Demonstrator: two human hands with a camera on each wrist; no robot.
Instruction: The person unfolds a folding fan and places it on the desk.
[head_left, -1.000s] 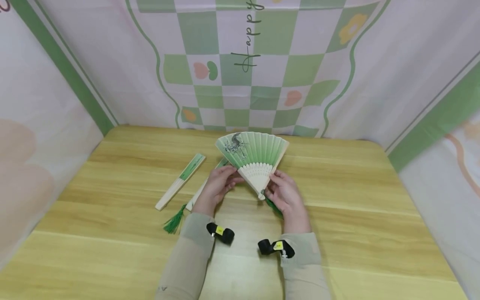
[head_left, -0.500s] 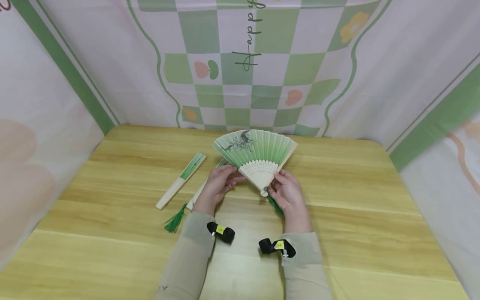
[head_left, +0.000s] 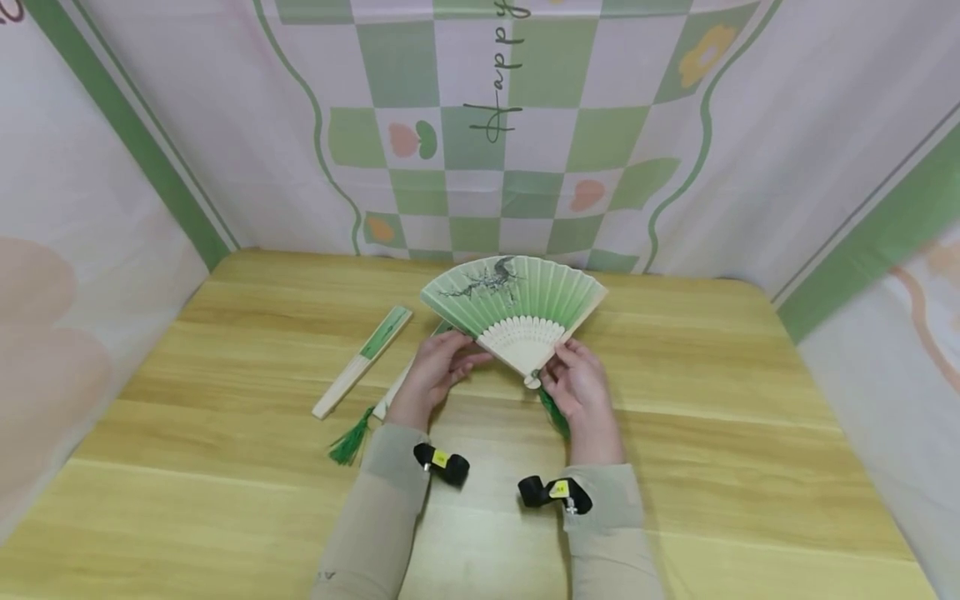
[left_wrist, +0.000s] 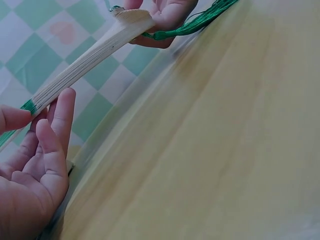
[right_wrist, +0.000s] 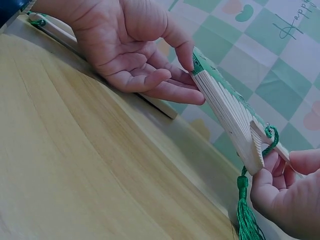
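Observation:
A partly spread green folding fan (head_left: 517, 300) with pale ribs and a dark branch print is held up above the table between both hands. The left hand (head_left: 438, 367) pinches its left outer rib between thumb and fingers, clearly seen in the right wrist view. At the opposite edge, the right hand (head_left: 577, 379) pinches the right outer rib near the pivot. A green tassel (right_wrist: 247, 215) hangs from the pivot end beside the right hand. Under the left hand lies a second, folded fan (head_left: 396, 392), partly hidden, with its own green tassel (head_left: 351, 437).
Another folded fan (head_left: 362, 362) lies slanted on the wooden table (head_left: 712, 433), left of the hands. Behind the table hangs a green and white checked cloth (head_left: 540, 142). Each sleeve cuff carries a black strap, such as the left wrist strap (head_left: 442, 464).
The fan has spread wider. Its right edge and pivot have moved to the right and slightly up along with the right hand, while the left hand has stayed almost still.

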